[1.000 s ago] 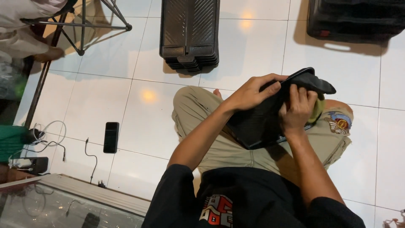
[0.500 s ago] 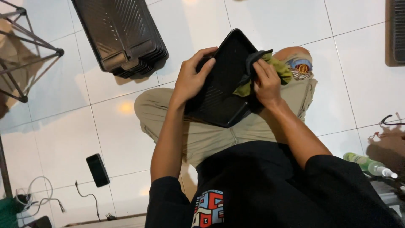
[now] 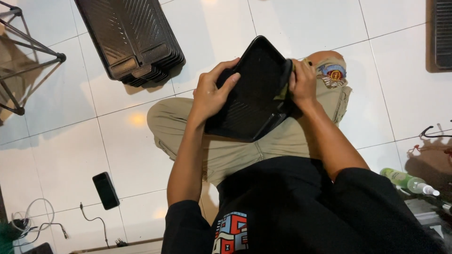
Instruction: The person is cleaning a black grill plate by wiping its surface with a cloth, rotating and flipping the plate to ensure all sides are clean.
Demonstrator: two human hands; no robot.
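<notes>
I sit cross-legged on a white tiled floor with a black ribbed plastic tray (image 3: 249, 99) resting over my lap. My left hand (image 3: 212, 91) grips the tray's left edge, fingers lying on its inner face. My right hand (image 3: 301, 84) holds the tray's right edge and presses a yellow-green cloth (image 3: 285, 89) against it; most of the cloth is hidden under the hand and behind the rim.
A stack of like black trays (image 3: 132, 40) lies on the floor ahead to the left, another dark tray (image 3: 442, 33) at the far right. A phone (image 3: 105, 190) and cable lie at the left, a green spray bottle (image 3: 407, 181) at the right, a metal stand (image 3: 28, 51) far left.
The tray has tilted flatter over my lap and my right hand has slid with the cloth onto its right rim, hiding most of the cloth. The view has shifted slightly.
</notes>
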